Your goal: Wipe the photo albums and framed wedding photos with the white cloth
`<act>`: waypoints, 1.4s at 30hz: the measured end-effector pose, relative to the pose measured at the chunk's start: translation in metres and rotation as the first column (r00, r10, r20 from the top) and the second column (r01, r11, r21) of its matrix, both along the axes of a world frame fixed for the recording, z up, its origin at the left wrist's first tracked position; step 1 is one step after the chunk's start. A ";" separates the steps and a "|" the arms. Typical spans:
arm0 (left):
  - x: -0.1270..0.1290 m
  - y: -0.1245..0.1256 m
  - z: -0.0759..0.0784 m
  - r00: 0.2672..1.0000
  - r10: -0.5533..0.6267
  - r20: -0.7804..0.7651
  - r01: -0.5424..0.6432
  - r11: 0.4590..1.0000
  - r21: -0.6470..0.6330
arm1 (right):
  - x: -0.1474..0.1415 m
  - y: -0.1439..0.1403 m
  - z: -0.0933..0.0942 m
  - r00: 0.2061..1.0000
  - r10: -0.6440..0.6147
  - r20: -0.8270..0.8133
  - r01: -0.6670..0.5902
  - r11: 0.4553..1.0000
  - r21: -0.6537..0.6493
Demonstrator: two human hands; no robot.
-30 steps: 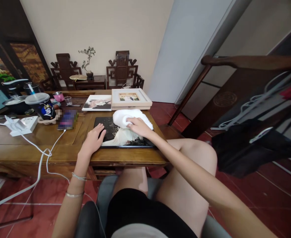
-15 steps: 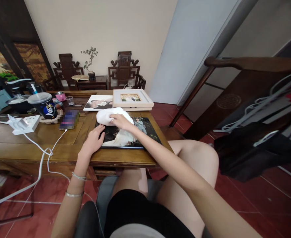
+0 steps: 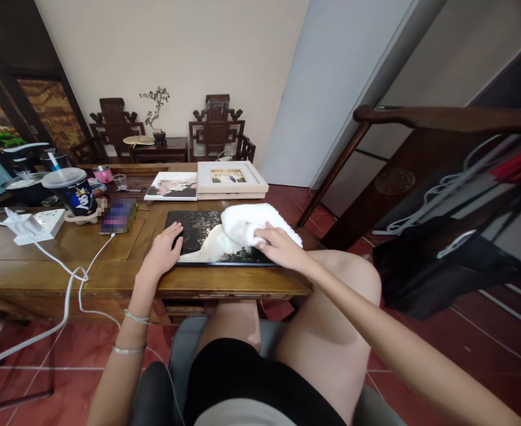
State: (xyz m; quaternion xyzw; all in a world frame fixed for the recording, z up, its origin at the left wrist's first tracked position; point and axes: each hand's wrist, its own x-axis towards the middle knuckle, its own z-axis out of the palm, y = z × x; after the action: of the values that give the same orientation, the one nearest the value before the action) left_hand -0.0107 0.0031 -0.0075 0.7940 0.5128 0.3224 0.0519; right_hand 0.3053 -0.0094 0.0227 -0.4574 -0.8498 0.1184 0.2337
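Note:
A dark glossy photo panel (image 3: 198, 236) lies flat near the front edge of the wooden table (image 3: 42, 266). My left hand (image 3: 163, 253) rests flat on the panel's left edge, fingers spread. My right hand (image 3: 280, 247) presses a crumpled white cloth (image 3: 247, 223) onto the right part of the panel, which the cloth hides there.
Behind the panel lie a light-framed picture (image 3: 230, 177) and a flat print (image 3: 171, 186). A phone (image 3: 118, 216) on a white cable, a lidded cup (image 3: 73, 190) and a power strip (image 3: 34, 225) sit at the left. A dark wooden chair with clothes (image 3: 447, 195) stands at the right.
My right hand has swept the white cloth across the panel: to the upper left half a second ago, now back to the right side. My left hand has stayed on the panel's edge.

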 end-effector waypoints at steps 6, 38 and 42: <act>-0.001 0.002 -0.003 1.000 -0.005 -0.008 0.005 1.000 0.005 | 0.002 -0.069 0.013 0.989 0.144 -0.036 -0.147 0.985 -0.095; -0.002 0.003 -0.004 1.000 -0.018 0.000 0.018 1.000 0.008 | 0.025 -0.084 0.000 0.993 0.087 -0.076 -0.097 0.985 -0.140; -0.002 0.002 -0.002 1.000 -0.020 -0.002 0.020 1.000 -0.001 | 0.022 -0.044 0.002 0.992 0.094 -0.088 -0.103 0.989 -0.105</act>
State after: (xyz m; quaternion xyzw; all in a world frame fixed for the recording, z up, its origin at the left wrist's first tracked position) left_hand -0.0124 0.0056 -0.0094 0.7993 0.5051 0.3207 0.0550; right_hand 0.3275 -0.0530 0.0251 -0.4216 -0.8533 0.1949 0.2370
